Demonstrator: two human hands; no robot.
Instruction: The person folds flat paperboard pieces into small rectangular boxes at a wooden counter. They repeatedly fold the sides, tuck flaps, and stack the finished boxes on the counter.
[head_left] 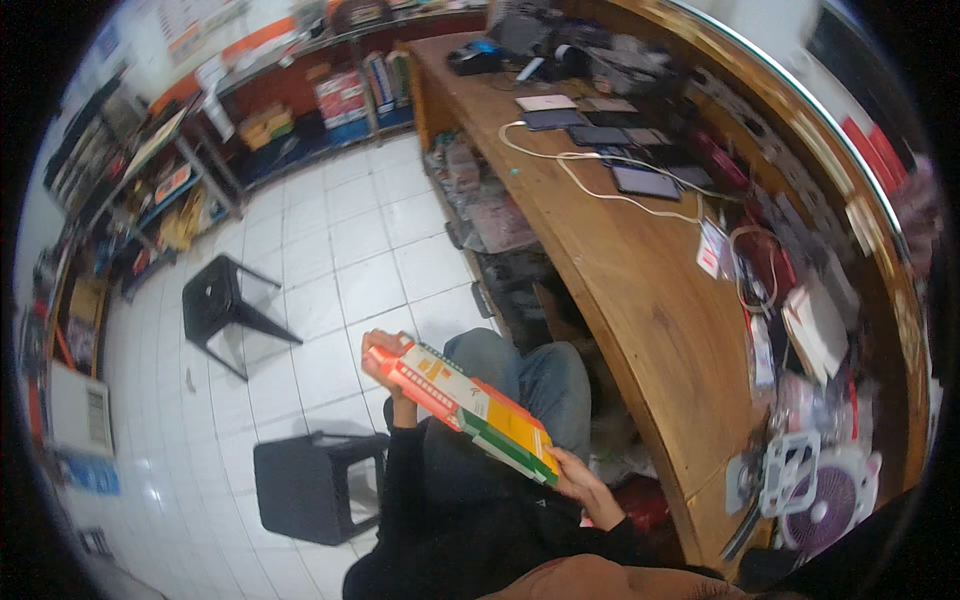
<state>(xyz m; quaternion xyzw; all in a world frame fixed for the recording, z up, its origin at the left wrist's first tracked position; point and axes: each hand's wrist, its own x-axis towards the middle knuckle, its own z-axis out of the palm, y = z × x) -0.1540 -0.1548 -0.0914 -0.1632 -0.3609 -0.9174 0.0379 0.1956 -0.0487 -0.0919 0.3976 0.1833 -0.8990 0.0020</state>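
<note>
Above my lap I hold a bundle of flat, thin cardboard boxes (470, 405) in orange, white, yellow and green. It slants from upper left down to lower right. My left hand (385, 362) is closed around the orange and white end. At the yellow and green end, my right hand (588, 486) grips the corner, with the thumb on top. I cannot tell exactly how many boxes there are. My jeans-covered knees (552, 385) show just behind the bundle.
On my right runs a long wooden counter (640, 310) carrying several phones (645, 182), a white cable (570, 156) and a purple-white fan (825, 505). Two black plastic stools (300, 490) (215, 295) stand on the white tiled floor (370, 240). Shelves (300, 75) line the far wall.
</note>
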